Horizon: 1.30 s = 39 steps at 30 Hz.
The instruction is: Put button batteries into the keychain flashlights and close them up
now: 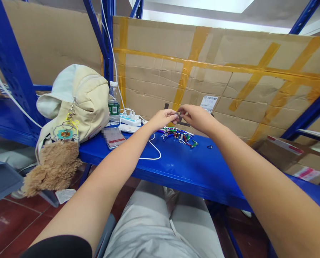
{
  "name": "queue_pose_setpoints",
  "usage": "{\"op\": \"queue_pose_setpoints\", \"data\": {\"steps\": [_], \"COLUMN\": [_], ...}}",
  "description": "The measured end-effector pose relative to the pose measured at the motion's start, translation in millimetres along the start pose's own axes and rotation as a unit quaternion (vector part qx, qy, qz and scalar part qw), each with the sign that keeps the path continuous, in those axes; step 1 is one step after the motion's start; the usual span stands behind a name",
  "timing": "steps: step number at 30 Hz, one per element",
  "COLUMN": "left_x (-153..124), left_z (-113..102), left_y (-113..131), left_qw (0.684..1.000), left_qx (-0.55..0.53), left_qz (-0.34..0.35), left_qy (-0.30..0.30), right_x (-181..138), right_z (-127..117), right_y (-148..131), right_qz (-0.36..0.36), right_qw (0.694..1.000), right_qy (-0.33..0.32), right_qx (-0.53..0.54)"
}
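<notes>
My left hand (163, 119) and my right hand (194, 116) meet above the far part of the blue table (173, 159). Both are closed, thumbs and fingers pinched together at the tips. Whatever sits between them is small and dark, mostly covered by the fingers, and I cannot make it out. Just below lies a loose pile of shiny coloured clips that look like small carabiners (176, 134), in green, blue, red and purple. One small dark clip (209, 147) lies apart from the pile, to the right.
At the left stand a cream backpack (92, 104) with a cap and brown plush charm (55, 161), a water bottle (114, 104), a phone (114, 138) and a white power strip (130, 120) with cables. Taped cardboard (154, 82) rises behind. Cardboard boxes (294, 157) lie right.
</notes>
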<state>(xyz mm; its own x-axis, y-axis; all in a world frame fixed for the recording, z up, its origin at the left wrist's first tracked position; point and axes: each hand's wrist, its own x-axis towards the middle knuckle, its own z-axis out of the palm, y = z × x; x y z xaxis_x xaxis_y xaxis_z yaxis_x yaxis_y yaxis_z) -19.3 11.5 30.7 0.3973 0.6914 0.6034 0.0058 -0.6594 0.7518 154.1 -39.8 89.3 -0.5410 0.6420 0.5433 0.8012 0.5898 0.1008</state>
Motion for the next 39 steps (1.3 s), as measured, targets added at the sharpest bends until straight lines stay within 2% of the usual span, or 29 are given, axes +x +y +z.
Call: {"op": "queue_pose_setpoints", "data": {"steps": [3,7,14,20,32,36,39], "left_x": [-4,-8,-12,-13,-9,-8,-10], "left_z": [-1,0,1,4,6,8,10], "left_y": [-1,0,4,6,8,5,8], "left_qw": [0.998,0.993,0.988,0.988,0.993,0.995,0.996], "left_qx": [-0.029,-0.044,-0.072,-0.077,-0.061,-0.046,0.004], "left_qz": [-0.026,-0.038,-0.081,-0.083,-0.01,0.023,0.055], "left_qy": [-0.052,-0.101,-0.112,-0.104,-0.101,-0.086,-0.067], "right_x": [-8,-17,-20,-21,-20,-14,-12], "right_z": [5,5,-1,-10,-21,-22,-21], "right_y": [7,13,11,5,-1,-6,-6], "right_qz": [-0.059,-0.089,-0.107,-0.119,-0.12,-0.087,-0.041], "right_qw": [0.996,0.99,0.984,0.98,0.973,0.984,0.995], "right_qy": [-0.001,0.002,-0.021,-0.041,-0.046,-0.05,-0.047], "right_qx": [-0.071,-0.11,-0.143,-0.152,-0.19,-0.146,-0.076]}}
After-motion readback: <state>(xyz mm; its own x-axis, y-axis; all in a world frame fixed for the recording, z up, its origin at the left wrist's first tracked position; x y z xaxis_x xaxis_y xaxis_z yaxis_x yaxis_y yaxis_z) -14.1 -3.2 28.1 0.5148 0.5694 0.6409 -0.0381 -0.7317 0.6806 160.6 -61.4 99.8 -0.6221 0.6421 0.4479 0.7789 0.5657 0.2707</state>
